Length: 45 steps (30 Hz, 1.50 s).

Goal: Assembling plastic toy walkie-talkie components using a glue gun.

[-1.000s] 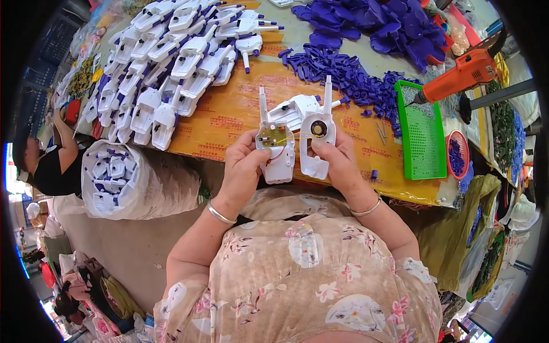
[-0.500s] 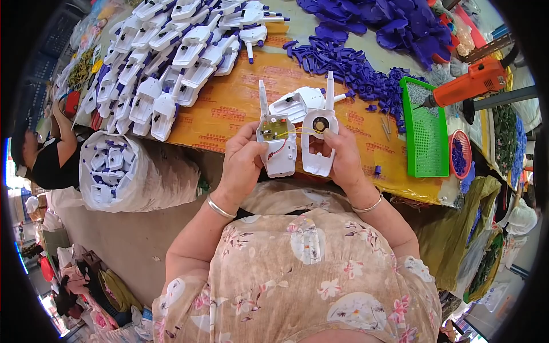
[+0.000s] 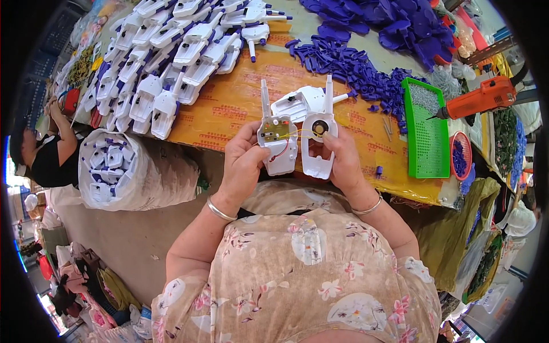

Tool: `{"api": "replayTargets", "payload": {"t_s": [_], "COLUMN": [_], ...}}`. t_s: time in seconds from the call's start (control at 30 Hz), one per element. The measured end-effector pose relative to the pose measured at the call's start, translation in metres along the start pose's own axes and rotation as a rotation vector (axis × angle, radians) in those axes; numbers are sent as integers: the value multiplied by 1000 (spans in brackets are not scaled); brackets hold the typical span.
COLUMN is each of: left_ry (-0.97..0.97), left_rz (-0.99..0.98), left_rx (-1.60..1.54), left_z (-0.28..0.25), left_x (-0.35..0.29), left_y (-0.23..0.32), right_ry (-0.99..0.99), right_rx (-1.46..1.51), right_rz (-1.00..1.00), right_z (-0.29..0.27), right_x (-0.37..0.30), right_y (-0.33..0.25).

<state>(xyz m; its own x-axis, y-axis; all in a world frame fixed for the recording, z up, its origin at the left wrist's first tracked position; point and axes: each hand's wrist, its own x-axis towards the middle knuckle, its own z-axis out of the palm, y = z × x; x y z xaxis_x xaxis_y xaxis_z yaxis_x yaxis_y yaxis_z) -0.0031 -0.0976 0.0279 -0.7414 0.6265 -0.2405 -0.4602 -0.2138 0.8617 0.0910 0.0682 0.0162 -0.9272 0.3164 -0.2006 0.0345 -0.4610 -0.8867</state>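
Observation:
Side by side over the table's near edge are two white plastic housing halves, each with an upright antenna-like stem. My left hand (image 3: 243, 160) grips the left half (image 3: 281, 163), in which a green circuit board (image 3: 275, 130) with thin wires sits. The right half (image 3: 316, 166) is in my right hand (image 3: 345, 157), the thumb beside a round black speaker (image 3: 319, 128). Yellow wires join the two halves, whose hollow insides face up. Just beyond them lies a white housing assembly (image 3: 309, 100) with a stem pointing right.
White housings (image 3: 197, 48) are heaped at the far left, more in a sack (image 3: 137, 171). Small purple parts (image 3: 349, 71) and larger purple pieces (image 3: 400, 28) lie at the back. At right are a green tray (image 3: 426, 148) of screws, an orange power screwdriver (image 3: 480, 98) and a red basket (image 3: 459, 154).
Both hands keep their hold on the wired halves, almost unmoved. The orange screwdriver at the right hangs slightly farther right and lower in the picture.

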Motion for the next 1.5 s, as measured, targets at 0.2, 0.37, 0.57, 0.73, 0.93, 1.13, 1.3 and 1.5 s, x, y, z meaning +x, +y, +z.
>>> {"api": "replayTargets", "payload": {"t_s": [0.2,0.37,0.57,0.73,0.93,1.13,1.3,1.5], "left_ry": [6,3,-20,-37,-35,-38,-41,-52], "left_rz": [12,-31,-64,-94,-111,-116,-115,-111], "left_rx": [-4,-80,-163,-203,-291,-309,-316,-310], "left_z": [1,3,0,-4,-8,-11,-14,-15], "left_x": [0,1,0,1,1,0,-1,-1], "left_y": [0,3,3,3,2,3,3,3], "right_ry": [-2,12,6,-59,-84,-95,-102,-17], "right_rx": [16,22,121,116,115,120,120,128], "right_rz": [10,10,36,40,66,78,78,86], "right_z": [0,-1,-3,-8,-4,-2,2,8], "right_x": [1,2,4,8,10,12,13,12], "right_y": [2,3,7,14,14,13,14,10]}}
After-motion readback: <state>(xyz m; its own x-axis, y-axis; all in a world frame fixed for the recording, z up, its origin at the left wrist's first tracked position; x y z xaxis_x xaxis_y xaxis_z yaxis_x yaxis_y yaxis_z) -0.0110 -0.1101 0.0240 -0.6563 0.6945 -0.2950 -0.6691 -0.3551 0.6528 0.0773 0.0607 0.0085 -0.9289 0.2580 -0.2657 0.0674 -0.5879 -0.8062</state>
